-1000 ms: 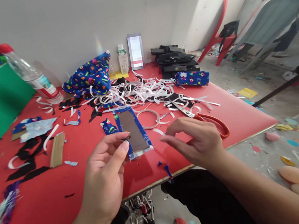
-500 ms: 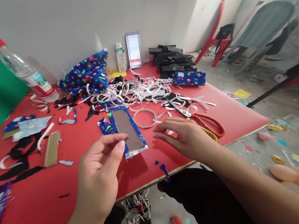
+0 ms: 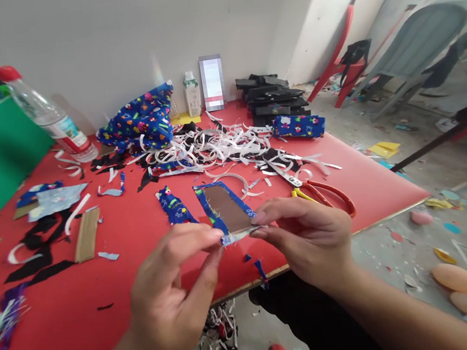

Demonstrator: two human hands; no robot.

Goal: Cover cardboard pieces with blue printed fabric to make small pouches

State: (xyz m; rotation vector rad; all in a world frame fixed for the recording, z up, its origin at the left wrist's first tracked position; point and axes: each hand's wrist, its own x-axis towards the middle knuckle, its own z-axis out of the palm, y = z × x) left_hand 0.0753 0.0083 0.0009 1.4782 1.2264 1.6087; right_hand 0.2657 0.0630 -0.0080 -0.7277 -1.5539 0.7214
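Observation:
A flat brown cardboard piece [image 3: 230, 209], edged with blue patterned cloth folded over its border, lies between my hands near the table's front. My right hand [image 3: 308, 234] pinches its near right corner between thumb and fingers. At the near left corner, the fingertips of my left hand [image 3: 174, 277] close on the edge, where a pale frayed strip of cloth shows. To the left of the cardboard is a loose scrap of blue patterned cloth [image 3: 174, 206]. Scissors [image 3: 305, 185] with red handles lie beyond my right hand, beside a yellow-handled tool [image 3: 296, 193] that my hand partly hides.
A tape ring [image 3: 241, 181] lies behind the cardboard, before a heap of white strips [image 3: 220, 145]. Farther back are bundled blue cloth [image 3: 138, 122], a carton [image 3: 192, 94], a phone [image 3: 213, 83] and stacked black pieces [image 3: 272, 96]. A plastic bottle [image 3: 64, 130] leans at left.
My right hand has come in and taken hold of the cardboard's near right corner. The cardboard has shifted right, apart from the cloth scrap. My left hand has moved right to its corner.

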